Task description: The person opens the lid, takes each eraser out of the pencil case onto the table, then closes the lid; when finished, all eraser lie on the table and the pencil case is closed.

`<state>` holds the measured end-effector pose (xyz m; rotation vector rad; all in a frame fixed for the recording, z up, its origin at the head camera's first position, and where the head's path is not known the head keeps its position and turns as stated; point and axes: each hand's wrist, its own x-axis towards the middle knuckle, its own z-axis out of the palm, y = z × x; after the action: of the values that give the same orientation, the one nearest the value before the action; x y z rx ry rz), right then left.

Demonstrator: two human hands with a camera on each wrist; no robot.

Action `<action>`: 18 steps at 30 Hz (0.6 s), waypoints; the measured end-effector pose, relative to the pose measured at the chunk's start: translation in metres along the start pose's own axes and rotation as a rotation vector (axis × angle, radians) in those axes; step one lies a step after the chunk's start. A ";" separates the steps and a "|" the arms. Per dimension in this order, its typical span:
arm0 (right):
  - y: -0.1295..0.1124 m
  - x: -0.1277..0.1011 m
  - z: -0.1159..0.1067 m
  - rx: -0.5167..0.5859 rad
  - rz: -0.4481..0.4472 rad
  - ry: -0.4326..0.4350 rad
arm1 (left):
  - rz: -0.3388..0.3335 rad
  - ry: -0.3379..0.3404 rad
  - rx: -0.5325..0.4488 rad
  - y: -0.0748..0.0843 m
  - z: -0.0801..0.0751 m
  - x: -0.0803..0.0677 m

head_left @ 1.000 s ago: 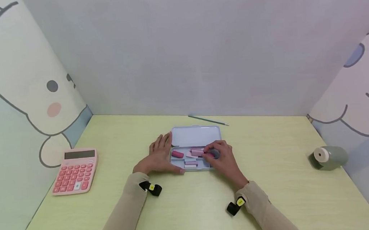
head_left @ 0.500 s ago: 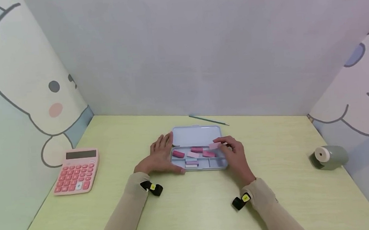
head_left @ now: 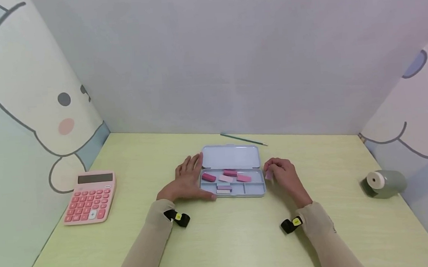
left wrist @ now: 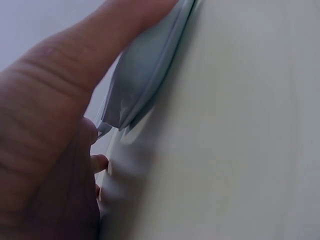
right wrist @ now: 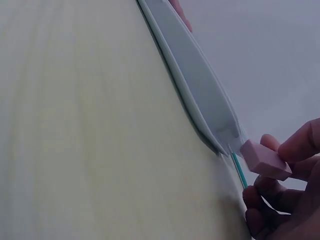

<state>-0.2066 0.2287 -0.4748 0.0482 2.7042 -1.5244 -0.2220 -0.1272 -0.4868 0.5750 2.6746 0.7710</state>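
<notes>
So closest to the camera you get two forearms in beige sleeves, each with a little black wrist strap carrying a yellow tag, stretched out over a pale yellow-green wood-grain desk [head_left: 222, 241]. Left hand [head_left: 185, 182] lies flat, palm down, fingers straight and relaxed, pressed up against the left end of the tin pencil case [head_left: 258, 191]; the left wrist view shows the thumb running along the case's smooth grey-blue edge. Right hand [head_left: 284, 176] sits just off the right end of the case, fingers curled, pinching a small pale pink eraser [right wrist: 265, 160] between thumb and fingertips. It's a blocky little wedge with soft matte faces, held just above the desk and clear of the case. The case itself is a shallow rounded-corner tray split into compartments, lid [head_left: 231, 156] flipped open flat behind it. Inside are more erasers [head_left: 226, 178], a few darker pink, one pale, plus a couple of thin stacked ones in the front slot. Farther out, a pink calculator [head_left: 90, 197] with chunky buttons sits well off to the left, and a grey-green cylinder-ish pencil sharpener [head_left: 384, 183] well off to the right. Right at the back, a thin teal pencil [head_left: 243, 139] lies near the plain wall.
</notes>
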 end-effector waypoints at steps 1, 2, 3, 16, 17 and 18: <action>0.000 0.000 -0.001 -0.009 -0.004 -0.017 | 0.002 0.001 -0.001 0.001 -0.001 0.000; 0.000 0.000 -0.003 -0.013 -0.010 -0.035 | 0.002 0.001 0.000 0.001 -0.001 -0.001; 0.000 -0.001 -0.004 -0.017 -0.018 -0.052 | 0.002 -0.001 0.000 0.001 -0.001 -0.001; 0.012 0.003 -0.015 -0.098 -0.020 0.035 | -0.020 -0.015 -0.004 0.004 -0.003 -0.001; 0.013 0.004 -0.016 -0.115 -0.008 0.052 | -0.021 -0.017 0.002 0.003 -0.003 0.000; 0.013 0.004 -0.016 -0.129 0.001 0.066 | -0.025 -0.021 0.010 0.004 -0.003 0.000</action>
<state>-0.2108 0.2494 -0.4777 0.0971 2.8462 -1.3682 -0.2218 -0.1259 -0.4824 0.5482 2.6630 0.7412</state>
